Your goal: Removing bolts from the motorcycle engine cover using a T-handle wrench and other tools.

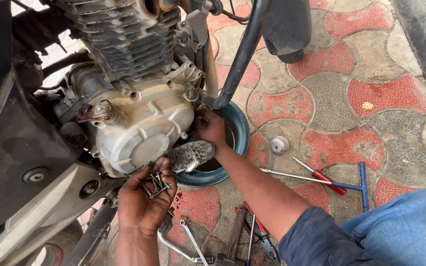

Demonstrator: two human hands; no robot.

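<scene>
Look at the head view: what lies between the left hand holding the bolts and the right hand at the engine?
The metal footpeg lies between the left hand with its bolts and the right hand, above the blue pan.

engine cover (139,128) + frame tube (237,64) block left | paving (351,98) right open
</scene>
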